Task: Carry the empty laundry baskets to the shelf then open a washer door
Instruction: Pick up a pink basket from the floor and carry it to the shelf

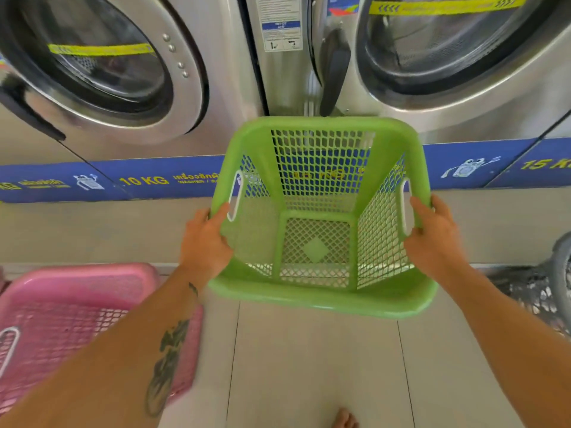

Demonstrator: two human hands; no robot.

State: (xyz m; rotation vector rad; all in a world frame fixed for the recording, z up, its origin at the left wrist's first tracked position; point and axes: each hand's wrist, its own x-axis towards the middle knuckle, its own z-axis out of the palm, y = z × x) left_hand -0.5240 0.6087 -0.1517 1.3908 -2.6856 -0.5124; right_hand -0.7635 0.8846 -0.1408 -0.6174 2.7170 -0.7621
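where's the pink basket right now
In the head view the pink basket sits on the floor at lower left, partly behind the person's left forearm, to the left of the green basket gripped by the left hand and right hand.

Inventory of what you could not fully see:

1. Pink basket (61,304), lower left: blurred, cut by the left edge, partly covered by your left forearm (123,350).
2. Grey basket (537,291), right edge: only a slice of mesh showed.
3. Foot (344,420), bottom edge: mostly cut off.
4. Left washer door (102,66) and right washer door (448,47): cropped at the top corners.
5. Notice sticker (281,23), top centre: print was too small to read.
6. Blue band (148,180): lettering was obscured behind the green basket (321,298).
7. Your left hand (204,239) and right hand (435,239): fingers were mostly hidden behind that basket's walls.
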